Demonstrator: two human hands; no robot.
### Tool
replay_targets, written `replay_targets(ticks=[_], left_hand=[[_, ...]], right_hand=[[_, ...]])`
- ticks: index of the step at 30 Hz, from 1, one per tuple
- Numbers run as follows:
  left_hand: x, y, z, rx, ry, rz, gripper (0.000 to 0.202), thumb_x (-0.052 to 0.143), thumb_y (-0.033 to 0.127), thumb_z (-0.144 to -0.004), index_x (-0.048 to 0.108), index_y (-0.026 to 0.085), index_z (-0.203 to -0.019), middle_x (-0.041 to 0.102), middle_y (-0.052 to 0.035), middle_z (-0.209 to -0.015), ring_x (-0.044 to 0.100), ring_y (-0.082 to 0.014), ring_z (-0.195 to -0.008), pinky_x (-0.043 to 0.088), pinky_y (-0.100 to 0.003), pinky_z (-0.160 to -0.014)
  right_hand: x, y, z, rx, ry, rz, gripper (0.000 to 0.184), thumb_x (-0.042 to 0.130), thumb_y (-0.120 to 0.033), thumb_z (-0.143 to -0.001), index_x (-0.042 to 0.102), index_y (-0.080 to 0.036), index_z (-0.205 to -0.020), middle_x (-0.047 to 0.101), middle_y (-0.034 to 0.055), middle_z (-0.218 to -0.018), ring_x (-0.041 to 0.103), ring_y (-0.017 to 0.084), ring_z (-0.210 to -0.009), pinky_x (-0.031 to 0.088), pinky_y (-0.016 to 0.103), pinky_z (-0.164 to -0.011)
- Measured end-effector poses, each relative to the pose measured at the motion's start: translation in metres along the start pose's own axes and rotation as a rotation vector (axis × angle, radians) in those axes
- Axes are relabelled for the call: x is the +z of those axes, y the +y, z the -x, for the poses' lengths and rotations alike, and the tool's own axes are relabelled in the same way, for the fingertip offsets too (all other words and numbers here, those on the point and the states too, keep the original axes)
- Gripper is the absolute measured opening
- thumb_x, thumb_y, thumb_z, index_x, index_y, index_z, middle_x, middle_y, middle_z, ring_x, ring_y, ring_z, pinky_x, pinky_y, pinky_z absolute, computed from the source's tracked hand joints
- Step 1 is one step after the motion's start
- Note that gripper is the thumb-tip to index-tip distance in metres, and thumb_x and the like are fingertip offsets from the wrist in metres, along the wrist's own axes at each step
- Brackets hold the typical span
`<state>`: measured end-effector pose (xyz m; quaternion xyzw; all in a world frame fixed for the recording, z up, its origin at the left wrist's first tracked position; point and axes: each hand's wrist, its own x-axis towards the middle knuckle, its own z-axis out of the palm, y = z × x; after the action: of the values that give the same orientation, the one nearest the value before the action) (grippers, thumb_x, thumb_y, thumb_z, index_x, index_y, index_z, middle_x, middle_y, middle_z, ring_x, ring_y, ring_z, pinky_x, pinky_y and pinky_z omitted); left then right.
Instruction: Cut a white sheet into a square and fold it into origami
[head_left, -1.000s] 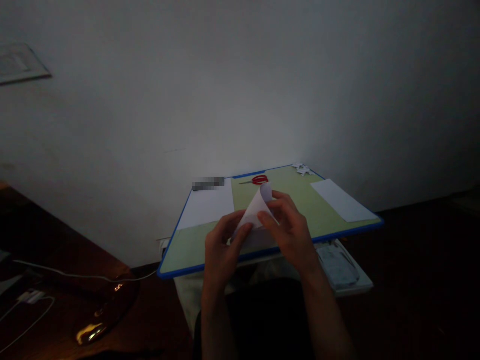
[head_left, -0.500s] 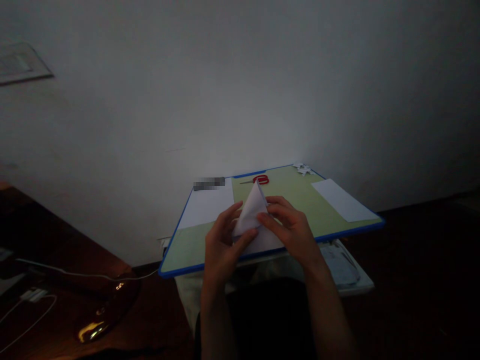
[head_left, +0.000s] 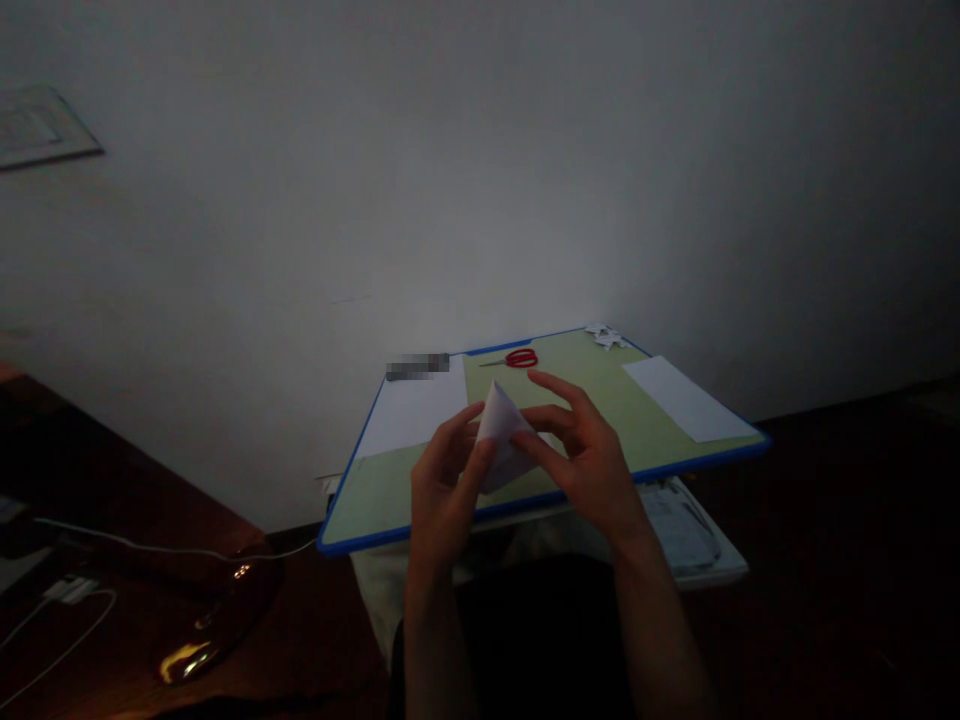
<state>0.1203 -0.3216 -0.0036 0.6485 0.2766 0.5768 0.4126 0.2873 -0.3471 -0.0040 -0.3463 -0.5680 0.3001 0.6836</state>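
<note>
A folded sheet of white paper [head_left: 498, 420] with a pointed top is held up between my two hands, over the near part of a pale green board [head_left: 577, 400]. My left hand [head_left: 446, 480] grips its left side, thumb in front and fingers behind. My right hand [head_left: 589, 455] pinches the right side between thumb and fingers, with the index finger raised off the paper. Beyond the paper, red-handled scissors [head_left: 520, 358] lie on the board. Part of the paper's lower right is hidden by my right hand.
White sheets lie on the board at left [head_left: 409, 410] and right [head_left: 686, 400]. Small paper pieces [head_left: 605, 336] sit at the far right corner. A blurred-out dark object [head_left: 418, 366] rests at the far left. A white cable [head_left: 172, 548] runs at lower left.
The folded paper has turned and its tip has shifted left and down. My right index finger has lifted away from it, and my left thumb has moved up the paper.
</note>
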Motion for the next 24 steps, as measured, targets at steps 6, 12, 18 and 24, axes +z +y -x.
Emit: replay_targets(ticks=[6, 12, 18, 24], left_hand=[[-0.0023, 0.0008, 0.0031, 0.032, 0.046, -0.06, 0.021, 0.076, 0.035, -0.094, 0.079, 0.024, -0.112, 0.082, -0.0054, -0.11, 0.078, -0.0204, -0.099, 0.062, -0.028, -0.085], [-0.0002, 0.0005, 0.0023, 0.027, 0.143, 0.056, 0.021, 0.081, 0.034, -0.09, 0.078, 0.02, -0.105, 0.084, -0.006, -0.101, 0.08, -0.021, -0.089, 0.065, -0.028, -0.077], [0.0021, -0.0004, 0.0022, 0.018, 0.191, 0.08, 0.03, 0.084, 0.029, -0.087, 0.077, 0.021, -0.115, 0.084, -0.0074, -0.111, 0.081, -0.0234, -0.099, 0.066, -0.033, -0.086], [0.0026, -0.0007, 0.0021, 0.019, 0.235, 0.028, 0.036, 0.083, 0.034, -0.087, 0.077, 0.02, -0.12, 0.082, -0.0099, -0.116, 0.08, -0.0267, -0.104, 0.066, -0.04, -0.092]], right_hand=[[0.0011, -0.0013, 0.002, -0.085, -0.063, 0.113, 0.047, 0.076, -0.021, -0.094, 0.065, -0.036, -0.137, 0.08, 0.0002, -0.116, 0.076, 0.02, -0.105, 0.06, 0.036, -0.094], [0.001, -0.0047, -0.0003, -0.177, -0.015, 0.306, 0.017, 0.078, -0.022, -0.092, 0.078, -0.026, -0.108, 0.08, 0.0006, -0.098, 0.073, 0.018, -0.093, 0.057, 0.031, -0.085], [0.0011, -0.005, 0.0015, -0.13, -0.011, 0.255, 0.017, 0.079, -0.024, -0.09, 0.079, -0.026, -0.108, 0.082, 0.0008, -0.101, 0.074, 0.019, -0.093, 0.057, 0.032, -0.086], [0.0058, -0.0014, 0.0031, -0.084, 0.065, 0.214, 0.012, 0.083, -0.029, -0.087, 0.077, -0.027, -0.097, 0.08, 0.0003, -0.093, 0.074, 0.02, -0.089, 0.058, 0.033, -0.083]])
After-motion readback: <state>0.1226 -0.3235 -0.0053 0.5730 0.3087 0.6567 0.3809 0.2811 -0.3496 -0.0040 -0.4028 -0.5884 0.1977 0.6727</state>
